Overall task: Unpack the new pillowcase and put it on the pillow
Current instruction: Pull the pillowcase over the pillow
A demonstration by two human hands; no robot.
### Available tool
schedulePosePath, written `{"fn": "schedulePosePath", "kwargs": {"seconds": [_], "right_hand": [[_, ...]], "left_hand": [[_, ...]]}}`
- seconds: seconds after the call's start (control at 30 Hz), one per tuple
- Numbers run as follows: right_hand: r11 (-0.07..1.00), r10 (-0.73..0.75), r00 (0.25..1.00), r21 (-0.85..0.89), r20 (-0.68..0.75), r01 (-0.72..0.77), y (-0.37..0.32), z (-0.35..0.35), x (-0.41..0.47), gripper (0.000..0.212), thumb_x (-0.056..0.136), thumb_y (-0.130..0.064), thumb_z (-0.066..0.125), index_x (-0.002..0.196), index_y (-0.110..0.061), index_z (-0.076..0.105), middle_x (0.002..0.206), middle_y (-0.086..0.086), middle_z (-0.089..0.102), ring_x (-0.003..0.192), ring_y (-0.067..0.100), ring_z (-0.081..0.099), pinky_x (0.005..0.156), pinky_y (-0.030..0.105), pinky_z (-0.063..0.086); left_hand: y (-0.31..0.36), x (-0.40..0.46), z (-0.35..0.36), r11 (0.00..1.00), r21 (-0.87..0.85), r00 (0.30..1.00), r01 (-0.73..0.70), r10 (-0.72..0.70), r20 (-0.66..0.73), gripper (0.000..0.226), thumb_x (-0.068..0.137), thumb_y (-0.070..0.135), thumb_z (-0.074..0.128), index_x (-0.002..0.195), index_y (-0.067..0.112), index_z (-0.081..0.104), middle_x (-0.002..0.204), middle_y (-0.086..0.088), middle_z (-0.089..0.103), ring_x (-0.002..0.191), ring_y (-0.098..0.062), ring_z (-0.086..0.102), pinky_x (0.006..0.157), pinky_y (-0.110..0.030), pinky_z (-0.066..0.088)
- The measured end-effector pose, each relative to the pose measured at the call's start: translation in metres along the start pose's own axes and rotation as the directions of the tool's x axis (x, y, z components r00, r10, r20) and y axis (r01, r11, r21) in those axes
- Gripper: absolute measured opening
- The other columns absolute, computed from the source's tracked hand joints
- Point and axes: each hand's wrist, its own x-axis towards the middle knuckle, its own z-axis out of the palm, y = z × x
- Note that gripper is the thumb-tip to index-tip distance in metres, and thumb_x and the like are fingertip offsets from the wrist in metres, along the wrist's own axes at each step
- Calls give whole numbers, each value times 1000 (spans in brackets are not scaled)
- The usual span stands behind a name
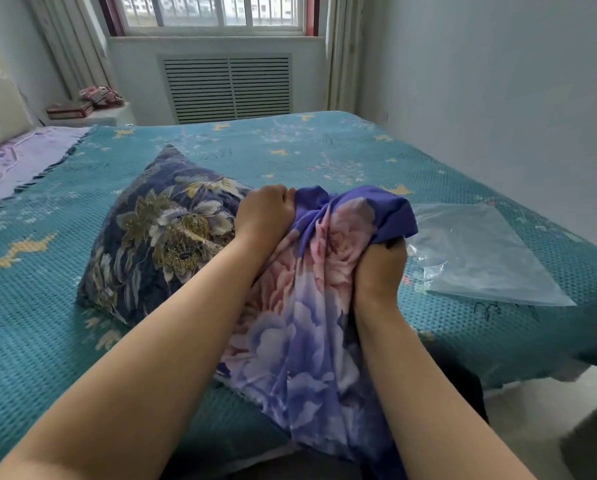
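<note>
A pillow (158,233) in dark blue cloth with gold and white flowers lies on the bed, one corner pointing away from me. The new pillowcase (300,327), purple with pink and lilac peonies, hangs bunched between my hands and drapes down toward me over the bed's near edge. My left hand (264,216) grips its gathered upper edge right beside the pillow's near corner. My right hand (382,268) grips the bunched cloth from the other side. The empty clear plastic bag (480,258) lies flat on the bed to the right.
A teal bedspread (290,150) with yellow stars covers the bed. A lilac sheet (23,157) and a padded headboard are at the far left. Beyond the bed stand a slatted radiator cover (226,86), a window and a low ledge with a box. A wall runs close on the right.
</note>
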Motion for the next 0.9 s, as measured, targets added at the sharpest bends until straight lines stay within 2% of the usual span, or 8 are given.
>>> {"fn": "schedulePosePath", "kwargs": {"seconds": [0.13, 0.23, 0.3, 0.37, 0.47, 0.63, 0.77, 0.9], "right_hand": [[990, -125, 992, -65, 11, 126, -15, 6, 9, 23, 97, -7, 43, 101, 2, 63, 101, 19, 64, 85, 16, 52, 72, 27, 40], [988, -147, 989, 54, 2, 147, -30, -4, 22, 19, 92, 3, 48, 95, -10, 61, 80, 0, 62, 61, -9, 51, 63, 17, 43], [987, -150, 988, 48, -44, 152, -41, -22, 40, 25, 89, 6, 50, 77, -15, 59, 63, -13, 55, 43, -11, 43, 50, 13, 36], [986, -158, 985, 36, -74, 160, -51, -39, 57, 38, 87, 5, 50, 61, -22, 50, 45, -14, 49, 38, -6, 36, 43, 12, 28], [986, -161, 985, 40, -61, 164, -53, -34, 69, 43, 89, -7, 53, 53, -25, 37, 52, -6, 35, 41, 0, 25, 44, 18, 21], [992, -122, 991, 36, -50, 124, -44, -13, 87, 41, 87, -10, 51, 54, -25, 31, 56, -2, 29, 45, 2, 20, 46, 22, 18], [990, -99, 994, -109, -45, 93, -33, -4, 106, 42, 91, -12, 47, 52, -21, 33, 55, -1, 32, 51, 6, 24, 42, 21, 17], [984, -50, 999, -169, -17, 47, -28, 12, 114, 30, 95, -10, 42, 67, -9, 53, 70, 5, 50, 76, 17, 40, 43, 22, 26]], "left_hand": [[-10, 25, -21, 963, -160, 976, 216, -209, 60, 23, 94, 18, 47, 97, 5, 66, 98, -14, 66, 85, -26, 53, 69, -28, 32], [-42, 46, -43, 868, -335, 920, 367, -392, -10, 27, 92, 12, 48, 112, 4, 65, 113, -16, 65, 103, -26, 59, 82, -30, 41], [-89, 53, -65, 760, -437, 828, 480, -558, -61, 36, 91, 19, 50, 117, -4, 60, 125, -22, 59, 117, -30, 55, 89, -33, 41], [-141, 52, -84, 602, -538, 677, 591, -732, -76, 53, 85, 28, 55, 125, -7, 53, 133, -23, 52, 122, -29, 51, 96, -34, 41], [-187, 37, -96, 573, -428, 555, 699, -812, -180, 45, 96, 24, 43, 125, -9, 52, 132, -29, 51, 124, -37, 48, 100, -39, 37], [-198, 32, -100, 673, -370, 637, 641, -735, -235, 33, 95, 17, 44, 118, 0, 61, 124, -25, 58, 119, -35, 52, 98, -32, 37], [-200, 31, -97, 777, -271, 740, 568, -626, -246, 35, 97, 23, 43, 114, -2, 61, 121, -32, 57, 116, -44, 51, 95, -39, 39], [-182, 24, -72, 719, -424, 760, 551, -642, -101, 48, 99, 32, 42, 106, -11, 61, 109, -30, 62, 105, -34, 59, 82, -37, 41]]}}
